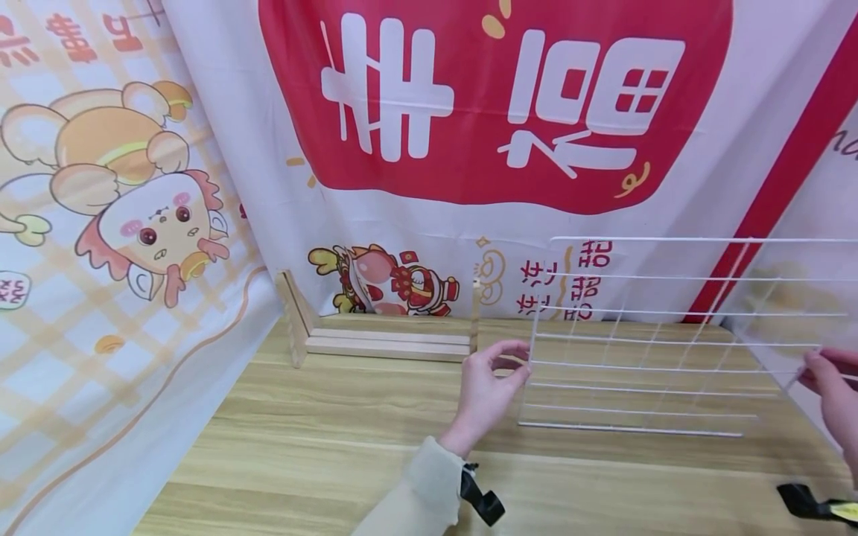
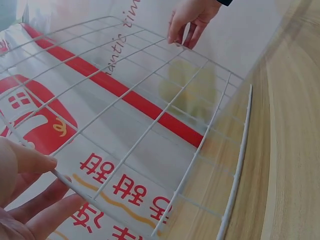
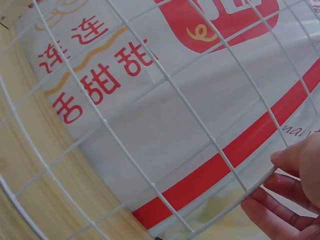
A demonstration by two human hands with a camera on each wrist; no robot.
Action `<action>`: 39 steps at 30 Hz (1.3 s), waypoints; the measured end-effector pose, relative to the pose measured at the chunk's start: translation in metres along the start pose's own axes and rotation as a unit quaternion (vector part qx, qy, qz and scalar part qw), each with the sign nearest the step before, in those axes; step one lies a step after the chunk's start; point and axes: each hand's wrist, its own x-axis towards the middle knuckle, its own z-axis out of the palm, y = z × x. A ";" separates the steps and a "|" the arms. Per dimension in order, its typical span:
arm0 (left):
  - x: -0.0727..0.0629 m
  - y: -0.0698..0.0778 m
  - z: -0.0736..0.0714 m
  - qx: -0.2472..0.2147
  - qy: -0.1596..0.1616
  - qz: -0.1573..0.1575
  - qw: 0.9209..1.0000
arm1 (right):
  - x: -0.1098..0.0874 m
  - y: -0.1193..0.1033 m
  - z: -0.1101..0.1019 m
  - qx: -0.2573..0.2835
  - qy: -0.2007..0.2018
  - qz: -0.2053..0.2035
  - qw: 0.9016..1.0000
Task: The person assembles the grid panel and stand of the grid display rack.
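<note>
A white wire grid panel [image 1: 630,429] is held up at a tilt above the wooden tabletop, spanning the space between my two hands. My left hand [image 1: 488,387] pinches its left edge wire, with the thumb on one side and fingers on the other, as the left wrist view also shows. On the opposite edge my right hand [image 1: 838,394] grips the rim wire between thumb and fingers. In the right wrist view that hand [image 3: 287,192] is at the lower right corner, its fingertips right at the rim.
Behind the left hand stands a light wooden frame [image 1: 389,348] with two uprights and low crossbars, near the back of the tabletop [image 1: 322,439]. A printed cloth [image 1: 402,212] hangs along the back, and another patterned cloth [image 1: 40,387] covers the left side.
</note>
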 end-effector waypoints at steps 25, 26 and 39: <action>0.000 -0.003 -0.001 -0.011 0.007 -0.008 1.000 | -0.023 -0.019 0.007 -0.087 0.033 -0.119 0.989; 0.001 -0.003 -0.001 -0.012 0.007 -0.009 1.000 | -0.026 -0.024 0.008 -0.085 0.030 -0.125 0.988; -0.001 -0.004 -0.002 -0.002 0.011 -0.012 1.000 | -0.056 -0.059 0.024 -0.080 -0.052 -0.138 0.986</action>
